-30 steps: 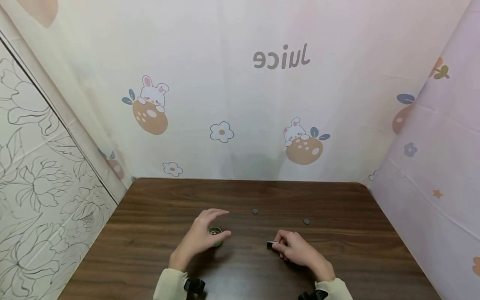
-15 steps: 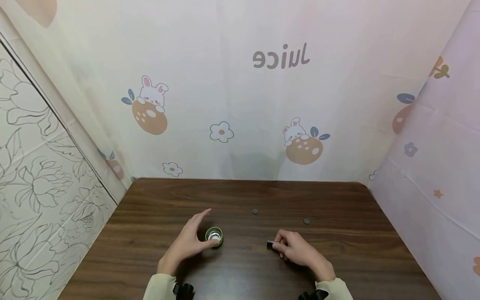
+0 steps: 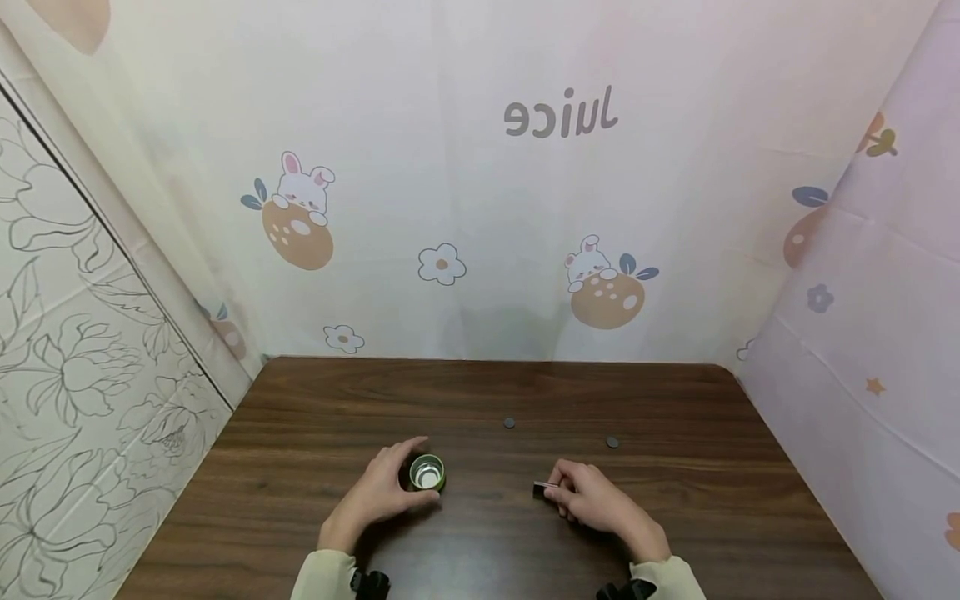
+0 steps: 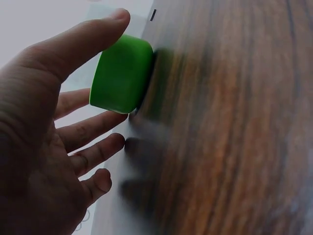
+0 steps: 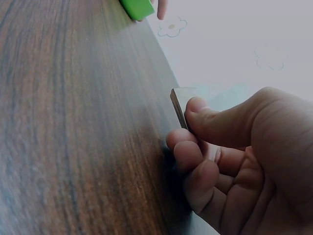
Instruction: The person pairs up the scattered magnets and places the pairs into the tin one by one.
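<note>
A small round green cup [image 3: 427, 472] with a shiny silvery inside stands upright on the brown table. My left hand [image 3: 375, 489] curves about its left side, thumb at the near side and index finger at the far side. In the left wrist view the thumb overlaps the green cup wall [image 4: 122, 73], and the other fingers are loosely spread. My right hand [image 3: 596, 497] pinches a small flat rectangular piece [image 3: 540, 490], dark with a shiny edge, between thumb and fingers. The right wrist view shows this flat piece [image 5: 179, 105] poking out past the thumb, low over the table.
Two small dark grey discs lie farther back: a left disc [image 3: 509, 423] and a right disc [image 3: 612, 442]. The wood-grain table [image 3: 480, 550] ends at a pale printed curtain [image 3: 495, 208] behind. More printed cloth hangs at both sides.
My left hand has drawn back to the left, uncovering the cup, and its thumb and index finger have come in closer around it. The right hand keeps its place with the flat piece.
</note>
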### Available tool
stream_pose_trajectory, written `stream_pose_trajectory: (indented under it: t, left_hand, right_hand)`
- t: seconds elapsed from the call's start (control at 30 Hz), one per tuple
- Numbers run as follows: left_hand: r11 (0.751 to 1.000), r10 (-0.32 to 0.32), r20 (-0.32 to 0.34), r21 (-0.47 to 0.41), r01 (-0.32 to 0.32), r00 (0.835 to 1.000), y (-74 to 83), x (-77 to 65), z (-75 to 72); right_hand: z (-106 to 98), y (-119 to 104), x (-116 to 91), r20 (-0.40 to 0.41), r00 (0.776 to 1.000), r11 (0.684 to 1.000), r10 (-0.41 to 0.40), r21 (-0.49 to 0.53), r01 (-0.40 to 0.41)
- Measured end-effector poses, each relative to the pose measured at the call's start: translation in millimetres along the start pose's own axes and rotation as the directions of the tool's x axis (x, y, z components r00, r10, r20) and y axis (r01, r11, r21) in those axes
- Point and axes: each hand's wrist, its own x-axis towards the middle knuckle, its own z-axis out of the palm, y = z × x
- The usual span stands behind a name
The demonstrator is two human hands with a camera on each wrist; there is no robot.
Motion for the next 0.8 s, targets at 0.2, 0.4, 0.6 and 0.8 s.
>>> stream_pose_trajectory:
  t: [0.2,0.4,0.6,0.8]
  left_hand:
    - [1.000,-0.005,0.015,-0.012,0.005,1.000,1.4,2.4,2.0]
    - [0.999,0.031,0.040,-0.017,-0.031,0.999,5.7,4.6,3.1]
    - [0.998,0.059,0.048,0.000,-0.059,0.997,8.1,6.5,7.7]
    - [0.996,0.091,0.062,-0.007,-0.090,0.994,13.5,9.6,13.4]
  right_hand:
    - [0,0,0,-0.003,1.000,1.000,-0.016,0.009,0.016]
    - [1,-1,0,-0.008,1.000,1.000,-0.020,0.014,0.021]
    - [1,0,0,-0.009,1.000,1.000,-0.006,0.009,0.006]
    - [1,0,0,-0.012,1.000,1.000,-0.011,0.022,0.011]
